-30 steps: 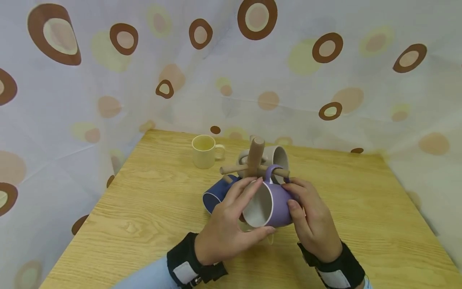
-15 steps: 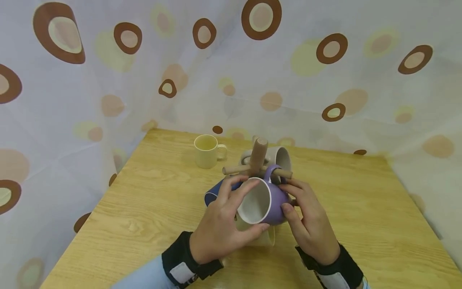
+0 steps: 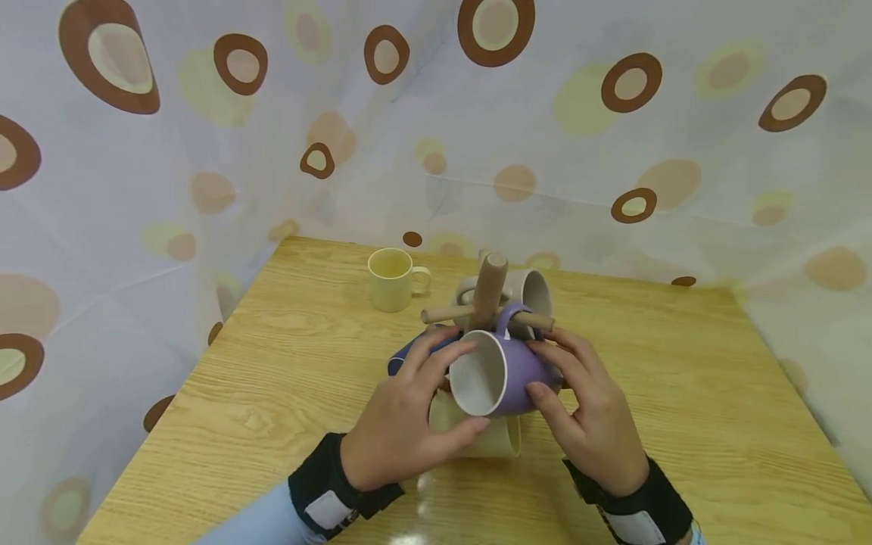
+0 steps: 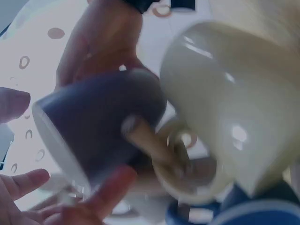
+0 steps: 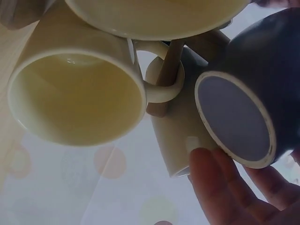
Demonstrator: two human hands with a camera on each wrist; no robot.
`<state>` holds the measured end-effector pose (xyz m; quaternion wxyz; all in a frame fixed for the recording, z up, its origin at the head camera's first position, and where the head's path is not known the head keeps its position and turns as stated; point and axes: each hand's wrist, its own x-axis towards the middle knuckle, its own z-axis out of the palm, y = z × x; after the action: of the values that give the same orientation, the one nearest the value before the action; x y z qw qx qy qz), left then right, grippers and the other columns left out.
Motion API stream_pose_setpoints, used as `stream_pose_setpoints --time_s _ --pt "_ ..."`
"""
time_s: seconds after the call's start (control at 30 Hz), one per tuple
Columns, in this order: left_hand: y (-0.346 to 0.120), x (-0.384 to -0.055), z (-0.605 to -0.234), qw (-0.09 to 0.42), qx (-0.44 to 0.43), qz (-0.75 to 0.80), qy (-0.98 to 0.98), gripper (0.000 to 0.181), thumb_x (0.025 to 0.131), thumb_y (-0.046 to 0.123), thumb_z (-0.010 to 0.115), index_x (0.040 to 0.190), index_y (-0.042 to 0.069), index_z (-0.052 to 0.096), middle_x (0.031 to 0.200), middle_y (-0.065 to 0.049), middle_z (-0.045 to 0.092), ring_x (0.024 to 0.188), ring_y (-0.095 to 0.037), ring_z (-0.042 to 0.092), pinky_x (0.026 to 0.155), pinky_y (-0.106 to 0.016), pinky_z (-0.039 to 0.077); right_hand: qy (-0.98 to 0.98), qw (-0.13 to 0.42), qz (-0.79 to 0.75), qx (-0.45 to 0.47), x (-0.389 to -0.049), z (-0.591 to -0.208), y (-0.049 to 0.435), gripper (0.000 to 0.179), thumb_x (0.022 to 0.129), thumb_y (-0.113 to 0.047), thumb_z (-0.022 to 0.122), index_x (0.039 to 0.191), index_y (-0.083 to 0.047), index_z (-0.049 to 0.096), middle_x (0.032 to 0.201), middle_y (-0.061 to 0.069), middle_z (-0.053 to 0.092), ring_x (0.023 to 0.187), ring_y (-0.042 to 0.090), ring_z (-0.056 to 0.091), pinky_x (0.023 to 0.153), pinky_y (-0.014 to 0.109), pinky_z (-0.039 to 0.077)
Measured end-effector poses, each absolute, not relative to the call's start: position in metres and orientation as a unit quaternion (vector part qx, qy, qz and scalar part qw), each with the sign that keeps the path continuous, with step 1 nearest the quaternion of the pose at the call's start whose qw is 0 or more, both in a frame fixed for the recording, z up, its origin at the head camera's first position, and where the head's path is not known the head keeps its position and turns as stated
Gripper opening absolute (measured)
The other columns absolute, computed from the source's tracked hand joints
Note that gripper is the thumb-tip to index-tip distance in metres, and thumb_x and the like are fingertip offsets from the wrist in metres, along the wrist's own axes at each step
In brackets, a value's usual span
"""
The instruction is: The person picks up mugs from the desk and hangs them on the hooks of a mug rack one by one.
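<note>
A purple mug (image 3: 527, 378) with a white inside hangs sideways by its handle, looped over the right peg of a wooden mug tree (image 3: 490, 288). My right hand (image 3: 593, 416) holds its base end between thumb and fingers; in the right wrist view the fingertips lie by the mug's base (image 5: 234, 122). At the mug's mouth, my left hand (image 3: 402, 424) has its fingers and thumb spread around the rim, holding nothing. The left wrist view shows those fingers beside the purple mug (image 4: 98, 122). A cream mug (image 3: 507, 439) hangs lower, partly hidden.
On the tree's far side hangs a greyish-white mug (image 3: 534, 291). A blue mug (image 3: 409, 352) is on its left, half covered by my left hand. Farther back, a pale yellow mug (image 3: 390, 284) stands upright on the wooden table (image 3: 286, 363). Patterned curtain (image 3: 436, 136) surrounds the table.
My left hand has drawn back to the left from the purple mug's rim, showing more of the cream mug below. The right hand keeps its hold, and the mug stays on its peg.
</note>
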<state>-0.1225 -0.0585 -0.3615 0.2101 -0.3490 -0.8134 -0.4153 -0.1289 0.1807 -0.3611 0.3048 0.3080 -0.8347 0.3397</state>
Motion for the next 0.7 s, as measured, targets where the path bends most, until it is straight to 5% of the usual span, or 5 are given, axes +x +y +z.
stream_pose_setpoints --time_s 0.2,0.3,0.4,0.53,0.7 --pt "-0.086 -0.134 -0.368 0.281 -0.35 -0.41 -0.794 0.032 0.078 0.019 0.065 0.109 0.01 0.061 0.097 -0.004 0.066 0.06 0.0 0.055 0.048 -0.013 0.045 -0.844 0.308 0.324 0.297 -0.129 -0.361 0.184 0.044 0.082 -0.018 0.07 0.123 -0.009 0.059 0.128 0.015 0.054 0.105 0.021 0.055 0.07 0.02 0.053" --pt "-0.101 -0.156 -0.368 0.333 -0.336 -0.416 -0.776 0.007 0.078 0.013 0.059 0.082 0.012 0.065 0.068 0.003 0.063 0.052 0.0 0.048 0.042 -0.016 0.04 -0.846 0.309 0.319 0.294 -0.13 -0.358 0.186 0.045 0.082 -0.019 0.07 0.124 -0.01 0.059 0.128 0.014 0.054 0.105 0.021 0.055 0.07 0.02 0.053" --pt "-0.118 -0.191 -0.369 0.366 -0.302 -0.42 -0.773 0.014 0.082 0.012 0.056 0.071 0.012 0.064 0.057 0.002 0.058 0.048 -0.003 0.044 0.04 -0.021 0.036 -0.844 0.314 0.318 0.296 -0.13 -0.356 0.188 0.044 0.084 -0.023 0.068 0.125 -0.009 0.058 0.127 0.013 0.054 0.105 0.02 0.055 0.068 0.02 0.053" --pt "-0.135 -0.245 -0.373 0.343 -0.246 -0.368 -0.828 0.014 0.086 0.022 0.058 0.084 0.011 0.066 0.071 -0.004 0.062 0.057 -0.012 0.048 0.046 -0.031 0.042 -0.835 0.326 0.322 0.305 -0.13 -0.354 0.189 0.043 0.09 -0.03 0.061 0.126 -0.006 0.057 0.125 0.014 0.056 0.107 0.02 0.054 0.066 0.02 0.053" --pt "-0.138 -0.303 -0.383 0.198 -0.217 -0.244 -0.924 0.056 0.081 0.042 0.063 0.13 0.018 0.051 0.129 -0.016 0.049 0.11 -0.034 0.047 0.076 -0.054 0.05 -0.825 0.335 0.33 0.314 -0.128 -0.355 0.192 0.045 0.095 -0.035 0.052 0.127 -0.004 0.055 0.125 0.015 0.056 0.106 0.02 0.054 0.066 0.021 0.052"
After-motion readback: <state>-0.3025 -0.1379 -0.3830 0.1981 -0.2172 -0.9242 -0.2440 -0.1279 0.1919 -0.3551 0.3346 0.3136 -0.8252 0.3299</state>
